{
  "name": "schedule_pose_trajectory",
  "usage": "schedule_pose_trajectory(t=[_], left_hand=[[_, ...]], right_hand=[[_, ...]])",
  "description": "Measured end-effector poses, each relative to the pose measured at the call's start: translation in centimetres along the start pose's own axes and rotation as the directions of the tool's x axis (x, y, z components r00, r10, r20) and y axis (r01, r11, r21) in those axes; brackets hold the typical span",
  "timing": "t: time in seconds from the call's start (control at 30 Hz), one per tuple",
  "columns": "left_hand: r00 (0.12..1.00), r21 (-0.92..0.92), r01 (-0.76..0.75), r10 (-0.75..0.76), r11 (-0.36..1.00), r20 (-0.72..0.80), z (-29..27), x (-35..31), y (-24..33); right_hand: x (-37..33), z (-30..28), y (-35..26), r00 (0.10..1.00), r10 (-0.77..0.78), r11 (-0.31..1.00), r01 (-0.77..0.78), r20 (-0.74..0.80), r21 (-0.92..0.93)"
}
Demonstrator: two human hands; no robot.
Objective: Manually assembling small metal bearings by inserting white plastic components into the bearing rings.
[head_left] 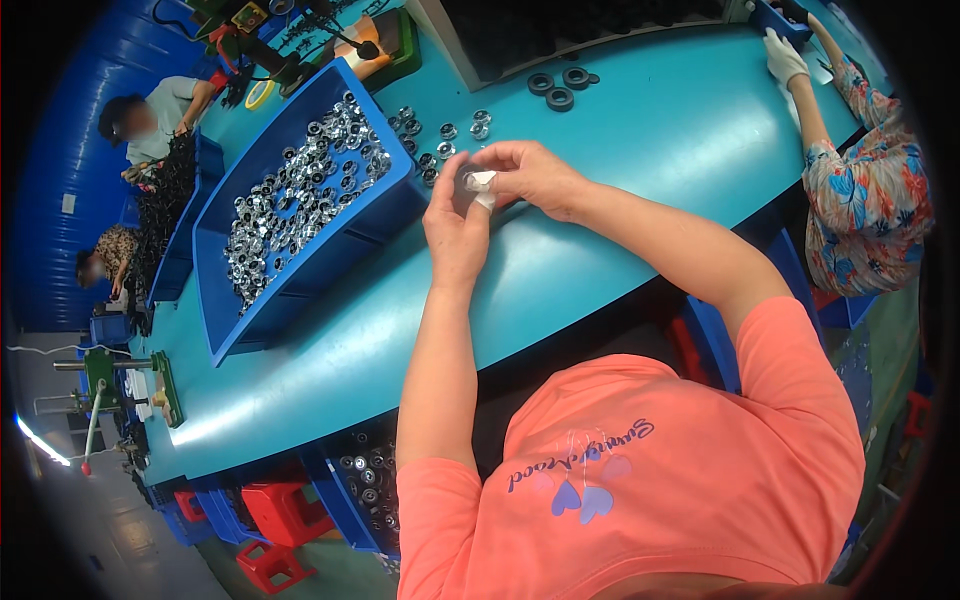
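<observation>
My left hand [456, 225] and my right hand [540, 182] meet over the table, to the right of the blue bin. Their fingers curl around a small round part [464, 186], dark and partly shiny. Most of it is hidden by the fingers, so its exact kind does not show. Something white, like tape, covers the thumb tips where they press together. Just beyond my hands, several loose shiny metal parts with black centres [448, 131] lie on the table. Many similar silver and black parts [290, 205] are heaped in the large blue bin [310, 290] at left.
Black rings [560, 98] lie on the turquoise table [640, 130] toward the back. A co-worker's white-gloved hand [786, 60] is at the far right; other people work at far left. Below the table's edge sit another bin of parts [370, 480] and red stools [285, 512].
</observation>
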State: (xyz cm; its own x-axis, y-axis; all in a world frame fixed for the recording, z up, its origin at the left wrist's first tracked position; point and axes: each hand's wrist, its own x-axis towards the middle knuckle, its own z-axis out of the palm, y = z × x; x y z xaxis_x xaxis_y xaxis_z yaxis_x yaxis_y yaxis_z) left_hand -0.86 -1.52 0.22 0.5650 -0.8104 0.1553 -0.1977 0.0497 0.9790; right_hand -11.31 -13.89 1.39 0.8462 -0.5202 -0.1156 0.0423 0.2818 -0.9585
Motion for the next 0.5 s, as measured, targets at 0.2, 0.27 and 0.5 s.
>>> schedule_pose_trajectory(t=[0.2,0.27,0.5], left_hand=[[0.989,0.11,-0.147,0.149,0.983,-0.007,0.6,0.2,-0.8],[0.962,0.303,-0.258,0.273,0.917,-0.007,0.6,0.2,-1.3],[1.0,-0.12,0.002,0.002,0.993,0.03,-0.1,-0.2,0.6]], right_hand=[[0.7,-0.7,0.5,1.0,-0.007,1.0,0.007,-0.007,-0.029],[1.0,-1.0,0.7,1.0,-0.024,0.999,0.023,-0.015,-0.035],[0.6,-2.3,-0.4,0.975,0.078,0.984,-0.108,0.206,0.142]])
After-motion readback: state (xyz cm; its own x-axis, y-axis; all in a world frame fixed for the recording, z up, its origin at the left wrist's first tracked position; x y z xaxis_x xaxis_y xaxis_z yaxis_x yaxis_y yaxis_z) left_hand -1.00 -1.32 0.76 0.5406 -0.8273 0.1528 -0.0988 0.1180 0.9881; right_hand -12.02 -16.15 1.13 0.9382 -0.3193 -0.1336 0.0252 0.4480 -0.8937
